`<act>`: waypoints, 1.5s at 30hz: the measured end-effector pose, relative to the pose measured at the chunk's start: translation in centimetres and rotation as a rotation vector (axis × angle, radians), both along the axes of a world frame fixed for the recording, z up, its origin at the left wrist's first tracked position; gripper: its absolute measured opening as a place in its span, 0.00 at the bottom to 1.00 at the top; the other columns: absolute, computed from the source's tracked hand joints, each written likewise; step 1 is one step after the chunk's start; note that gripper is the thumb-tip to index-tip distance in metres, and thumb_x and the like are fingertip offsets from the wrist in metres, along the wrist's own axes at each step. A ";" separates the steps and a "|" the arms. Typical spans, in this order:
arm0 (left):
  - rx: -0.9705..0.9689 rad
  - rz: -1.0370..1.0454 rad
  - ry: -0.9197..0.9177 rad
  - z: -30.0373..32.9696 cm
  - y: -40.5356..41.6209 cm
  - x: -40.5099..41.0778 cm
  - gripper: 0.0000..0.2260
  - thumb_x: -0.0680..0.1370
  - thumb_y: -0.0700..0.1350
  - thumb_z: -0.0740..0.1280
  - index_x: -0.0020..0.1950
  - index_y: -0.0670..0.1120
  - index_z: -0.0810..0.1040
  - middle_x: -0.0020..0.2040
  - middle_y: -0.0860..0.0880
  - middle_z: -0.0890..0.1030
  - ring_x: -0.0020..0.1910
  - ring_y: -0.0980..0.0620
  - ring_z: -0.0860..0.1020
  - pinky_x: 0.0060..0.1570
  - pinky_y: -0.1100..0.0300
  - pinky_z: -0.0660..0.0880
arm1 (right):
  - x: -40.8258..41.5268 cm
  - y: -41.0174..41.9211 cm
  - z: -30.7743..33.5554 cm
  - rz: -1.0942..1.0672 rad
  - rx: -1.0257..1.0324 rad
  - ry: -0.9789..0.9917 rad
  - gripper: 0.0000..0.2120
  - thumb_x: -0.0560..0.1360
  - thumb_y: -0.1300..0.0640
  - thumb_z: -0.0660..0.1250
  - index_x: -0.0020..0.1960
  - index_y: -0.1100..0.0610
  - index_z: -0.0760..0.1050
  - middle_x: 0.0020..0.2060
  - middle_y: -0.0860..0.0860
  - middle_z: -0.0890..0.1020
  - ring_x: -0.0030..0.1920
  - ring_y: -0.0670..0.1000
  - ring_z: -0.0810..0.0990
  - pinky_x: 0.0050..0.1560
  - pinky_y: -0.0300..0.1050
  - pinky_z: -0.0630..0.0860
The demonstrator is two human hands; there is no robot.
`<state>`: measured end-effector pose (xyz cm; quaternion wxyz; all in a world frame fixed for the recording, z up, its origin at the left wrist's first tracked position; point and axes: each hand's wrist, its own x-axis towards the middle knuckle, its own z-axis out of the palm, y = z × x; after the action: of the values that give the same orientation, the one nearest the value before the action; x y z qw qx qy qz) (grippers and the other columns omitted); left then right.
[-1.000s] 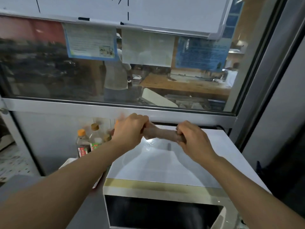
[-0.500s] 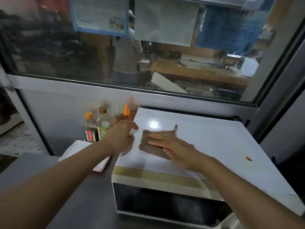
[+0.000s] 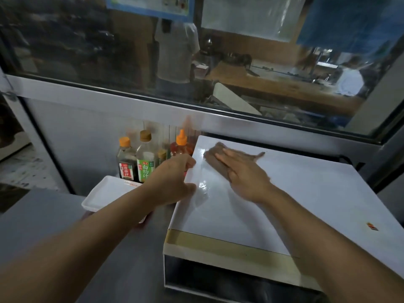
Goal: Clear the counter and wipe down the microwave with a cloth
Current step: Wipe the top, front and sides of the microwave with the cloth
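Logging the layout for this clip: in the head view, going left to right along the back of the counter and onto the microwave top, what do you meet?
Dark sauce bottle → green-labelled bottle → orange-nozzle sauce bottle → left hand at the microwave edge → brown cloth under the right hand → small red sticker.

Mid-frame, the right hand (image 3: 244, 171) presses a brown cloth (image 3: 215, 157) flat on the white microwave (image 3: 284, 193); the left hand (image 3: 172, 178) touches its left edge.

Microwave (image 3: 262, 204) on counter (image 3: 54, 215), right side. Cloth (image 3: 220, 158) on microwave top, rear left, under right hand (image 3: 242, 171). Left hand (image 3: 172, 180) at microwave's left edge. Bottles (image 3: 140, 158) left of microwave, by wall; tray (image 3: 109, 191) before bottles.
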<state>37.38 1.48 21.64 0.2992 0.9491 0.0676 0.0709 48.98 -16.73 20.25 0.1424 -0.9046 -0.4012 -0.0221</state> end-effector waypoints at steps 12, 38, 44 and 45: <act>-0.251 0.015 -0.088 -1.1 2.4 0.8 0.27 0.70 0.43 0.75 0.63 0.48 0.64 0.57 0.52 0.69 0.58 0.53 0.72 0.50 0.66 0.71 | 4.0 5.9 0.7 0.054 -0.039 0.004 0.20 0.80 0.51 0.50 0.71 0.47 0.64 0.73 0.48 0.65 0.72 0.50 0.63 0.70 0.54 0.63; -0.267 0.129 -0.128 -0.3 3.7 -2.5 0.17 0.74 0.40 0.70 0.54 0.53 0.64 0.44 0.60 0.70 0.42 0.59 0.73 0.32 0.77 0.69 | 3.7 8.4 1.4 0.176 -0.042 0.064 0.14 0.75 0.49 0.51 0.50 0.48 0.75 0.52 0.44 0.75 0.55 0.44 0.72 0.59 0.51 0.71; -0.254 0.098 -0.130 -0.1 2.8 -3.9 0.17 0.74 0.38 0.70 0.56 0.49 0.66 0.49 0.53 0.72 0.49 0.54 0.73 0.36 0.71 0.66 | -0.8 7.5 1.0 0.245 0.021 0.026 0.20 0.75 0.36 0.49 0.43 0.43 0.76 0.44 0.42 0.77 0.52 0.45 0.74 0.60 0.55 0.68; -0.248 0.092 -0.144 0.1 2.9 -4.3 0.16 0.73 0.38 0.70 0.57 0.48 0.67 0.48 0.53 0.72 0.48 0.54 0.74 0.37 0.71 0.66 | -2.2 7.0 0.7 0.292 0.028 0.042 0.14 0.73 0.44 0.52 0.42 0.41 0.77 0.43 0.41 0.77 0.51 0.44 0.73 0.62 0.59 0.67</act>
<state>33.06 4.34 21.74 0.4145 0.8934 0.0977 0.1435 46.76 -9.71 20.94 0.1651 -0.8347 -0.5252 0.0120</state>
